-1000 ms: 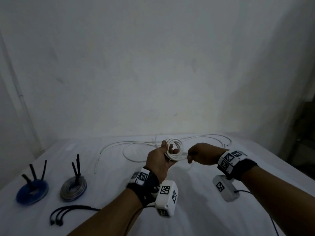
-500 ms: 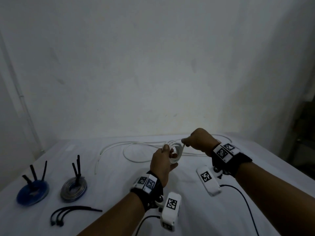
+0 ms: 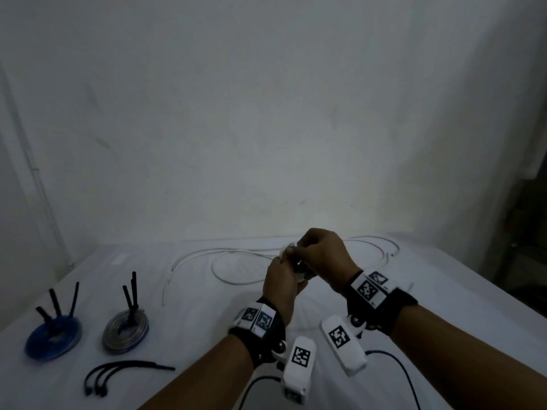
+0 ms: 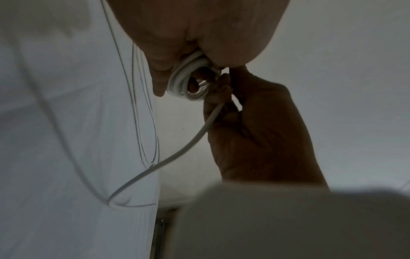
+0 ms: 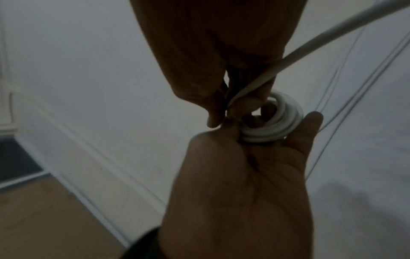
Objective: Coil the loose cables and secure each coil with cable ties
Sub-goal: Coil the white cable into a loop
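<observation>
White cloth (image 3: 207, 321) covers the table under both hands. Held above it, the white cable (image 5: 272, 122) is wound into a small tight coil, resting in the left hand (image 3: 281, 279) with fingers curled round it. Touching it from above, the right hand (image 3: 322, 255) pinches the loose strand.

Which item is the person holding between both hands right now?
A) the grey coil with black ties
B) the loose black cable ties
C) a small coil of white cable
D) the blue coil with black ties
C: the left hand holds the white coil while the right hand pinches the strand feeding it; the blue coil, grey coil and black cable ties lie on the table.
</observation>
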